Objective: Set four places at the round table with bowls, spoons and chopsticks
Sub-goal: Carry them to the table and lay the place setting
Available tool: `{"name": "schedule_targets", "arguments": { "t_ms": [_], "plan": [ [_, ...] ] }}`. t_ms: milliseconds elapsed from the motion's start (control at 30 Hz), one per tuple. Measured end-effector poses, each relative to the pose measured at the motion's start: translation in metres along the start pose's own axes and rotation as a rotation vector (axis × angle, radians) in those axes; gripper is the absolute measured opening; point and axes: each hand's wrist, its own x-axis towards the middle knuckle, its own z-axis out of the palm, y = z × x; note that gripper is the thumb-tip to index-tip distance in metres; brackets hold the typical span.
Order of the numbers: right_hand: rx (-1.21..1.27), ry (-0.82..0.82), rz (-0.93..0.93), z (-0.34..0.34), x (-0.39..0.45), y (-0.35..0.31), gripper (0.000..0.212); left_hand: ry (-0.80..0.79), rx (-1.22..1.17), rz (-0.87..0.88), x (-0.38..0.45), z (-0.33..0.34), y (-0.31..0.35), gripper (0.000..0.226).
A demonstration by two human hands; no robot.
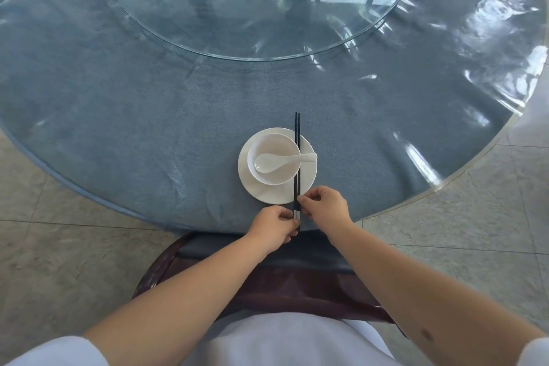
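The round table [118,116] carries a glass turntable [261,9] at its far side. Near its near edge sits a plate [276,196] holding a bowl [274,157] with a spoon [279,161] in it. Chopsticks [297,140] lie across the plate's right part, beside the bowl. The left hand [274,227] and right hand [325,206] each pinch the chopsticks' near ends with curled fingers.

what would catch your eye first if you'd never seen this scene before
Probably the one white place setting near the table's front edge: a bowl on a plate, with a spoon lying in it, handle to the right. Black chopsticks lie across the plate's right side, their near ends pinched by the left hand and the right hand. Beyond sits a big glass turntable.
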Motion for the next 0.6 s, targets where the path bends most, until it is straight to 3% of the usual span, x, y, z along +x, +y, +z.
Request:
{"name": "schedule_targets", "arguments": {
  "t_ms": [200, 300, 400, 500, 600],
  "plan": [
    [-0.084, 0.022, -0.028, -0.019, -0.007, 0.008, 0.016, 0.122, 0.445, 0.186, -0.035, -0.028, -0.001, 0.037],
    [-0.239, 0.008, -0.106, -0.031, -0.017, 0.013, 0.011, 0.226, 0.655, 0.461, -0.063, -0.049, -0.004, 0.041],
    [-0.538, 0.037, -0.270, -0.039, -0.031, 0.018, 0.042, 0.372, 0.892, 0.686, -0.077, -0.066, 0.002, 0.061],
    [-0.839, 0.106, -0.432, -0.044, -0.051, 0.015, 0.074, 0.403, 1.130, 0.581, -0.079, -0.076, 0.013, 0.088],
    [-0.963, 0.097, -0.450, -0.041, -0.069, 0.008, 0.098, 0.410, 1.258, 0.532, -0.075, -0.077, 0.019, 0.095]
  ]
}}
